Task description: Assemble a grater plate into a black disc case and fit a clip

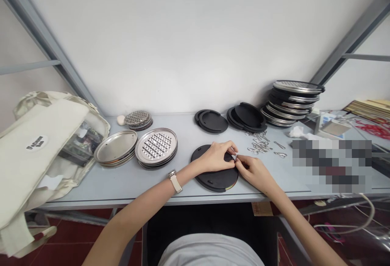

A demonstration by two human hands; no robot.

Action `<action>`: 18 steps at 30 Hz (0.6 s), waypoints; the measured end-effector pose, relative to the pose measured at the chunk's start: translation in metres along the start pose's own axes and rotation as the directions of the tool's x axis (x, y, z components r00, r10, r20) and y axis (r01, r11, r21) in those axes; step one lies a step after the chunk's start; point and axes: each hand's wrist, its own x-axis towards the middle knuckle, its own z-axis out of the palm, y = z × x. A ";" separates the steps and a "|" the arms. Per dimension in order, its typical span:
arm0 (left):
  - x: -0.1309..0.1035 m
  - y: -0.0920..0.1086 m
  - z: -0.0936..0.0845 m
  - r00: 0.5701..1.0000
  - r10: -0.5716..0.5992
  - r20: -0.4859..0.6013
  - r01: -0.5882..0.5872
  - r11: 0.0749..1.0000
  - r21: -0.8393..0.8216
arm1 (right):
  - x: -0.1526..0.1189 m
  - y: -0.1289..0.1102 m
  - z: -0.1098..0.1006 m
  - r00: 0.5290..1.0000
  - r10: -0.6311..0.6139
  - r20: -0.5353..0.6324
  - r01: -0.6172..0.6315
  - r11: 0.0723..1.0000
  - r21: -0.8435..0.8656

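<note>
Currently, the left hand (217, 156) arches over the round black plastic disc (215, 180) on the grey surface (187, 132) toward its right rim, nearer the right hand (254, 172), though whether either grip is closed I cannot tell.

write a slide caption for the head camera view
Left hand and right hand meet at the edge of a black disc, a metal grater to the left, small metal clips to the right.

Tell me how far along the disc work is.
The tall stack, metal discs layered with black, looks done. In hand: the left hand and right hand meet over one black disc. Apparently left: separate grater discs, plain metal disc, spare black discs and loose metal clips.
</note>
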 end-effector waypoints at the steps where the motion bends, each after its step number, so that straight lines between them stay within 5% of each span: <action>1: 0.000 0.000 0.000 1.000 -0.002 0.000 0.002 1.000 -0.003 | 0.000 0.000 0.000 1.000 0.000 -0.002 0.000 1.000 0.004; 18: 0.001 0.001 -0.001 1.000 -0.026 0.017 0.026 1.000 -0.005 | 0.001 -0.001 0.001 0.999 0.032 0.013 -0.033 0.999 0.034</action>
